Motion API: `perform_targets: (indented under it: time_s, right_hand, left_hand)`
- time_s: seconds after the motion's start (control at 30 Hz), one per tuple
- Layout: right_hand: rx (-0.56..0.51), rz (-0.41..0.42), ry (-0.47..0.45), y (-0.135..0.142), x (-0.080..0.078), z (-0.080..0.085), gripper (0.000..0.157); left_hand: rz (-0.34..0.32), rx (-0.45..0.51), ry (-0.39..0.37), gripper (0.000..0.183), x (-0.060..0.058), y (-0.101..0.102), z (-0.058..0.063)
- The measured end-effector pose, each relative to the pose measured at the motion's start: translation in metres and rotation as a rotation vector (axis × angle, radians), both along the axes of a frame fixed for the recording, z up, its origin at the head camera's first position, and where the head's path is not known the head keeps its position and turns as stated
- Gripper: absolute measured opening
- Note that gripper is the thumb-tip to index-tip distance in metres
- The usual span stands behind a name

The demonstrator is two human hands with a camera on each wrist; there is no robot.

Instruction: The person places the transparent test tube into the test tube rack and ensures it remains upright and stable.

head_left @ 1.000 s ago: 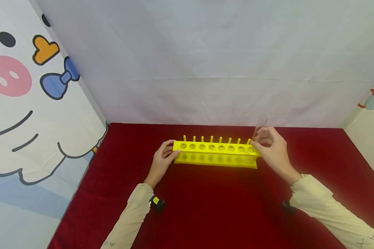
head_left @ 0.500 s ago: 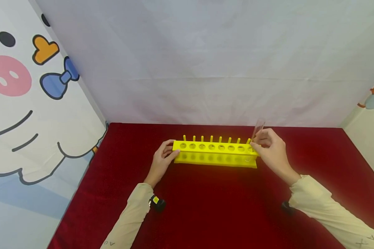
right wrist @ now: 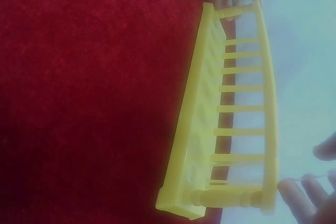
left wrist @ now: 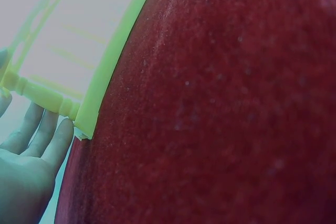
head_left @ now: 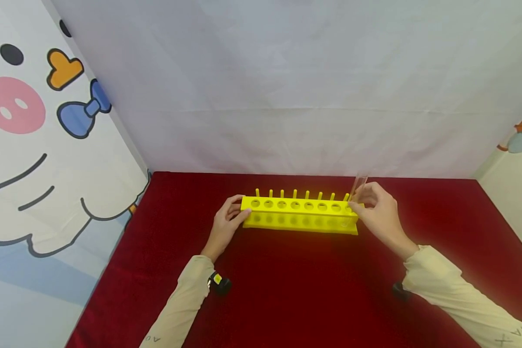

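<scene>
A yellow test tube rack (head_left: pixel 289 211), with a row of holes and upright pegs behind them, stands on the red cloth. My left hand (head_left: pixel 223 229) grips its left end, thumb at the front and fingers behind. At the right end, my right hand (head_left: pixel 384 215) pinches a clear glass test tube (head_left: pixel 359 181), which tilts slightly and passes down through the rightmost hole. The left wrist view has the left hand's fingers (left wrist: pixel 58 142) against the rack's end post (left wrist: pixel 44 95). In the right wrist view, the right hand (right wrist: pixel 310 198) is partly cut off at the lower right.
Red velvety cloth (head_left: pixel 304 290) covers the table. A pale fabric backdrop (head_left: pixel 287 87) rises behind it, and a cartoon-printed panel (head_left: pixel 48 179) stands to the left. A dark wrist device (head_left: pixel 219 284) sits below the left sleeve.
The test tube has slid down through the rightmost hole, so less of it shows above my right hand. That hand has lowered slightly; the left hand and rack stay about the same.
</scene>
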State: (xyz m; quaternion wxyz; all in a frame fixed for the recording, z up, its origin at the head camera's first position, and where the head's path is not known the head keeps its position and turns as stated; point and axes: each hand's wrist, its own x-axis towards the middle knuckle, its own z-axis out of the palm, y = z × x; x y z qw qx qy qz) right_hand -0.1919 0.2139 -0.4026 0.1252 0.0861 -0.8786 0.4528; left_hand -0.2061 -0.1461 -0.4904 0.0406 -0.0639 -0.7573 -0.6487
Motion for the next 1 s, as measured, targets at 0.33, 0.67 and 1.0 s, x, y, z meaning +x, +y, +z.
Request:
perform_targets:
  time_s: [0.33,0.67,1.0]
  right_hand:
    - [0.01,-0.001,0.004,-0.001,0.0,0.0,0.024]
    - [0.0,0.01,-0.018,-0.001,0.002,0.002,0.026]
    - [0.012,0.004,-0.029,0.003,0.002,0.002,0.025]
  left_hand:
    - [-0.004,0.002,-0.017,0.056,0.001,-0.002,0.001]
    - [-0.041,0.036,-0.073,0.052,0.008,0.002,0.019]
    - [-0.028,0.029,-0.098,0.048,0.021,0.008,0.044]
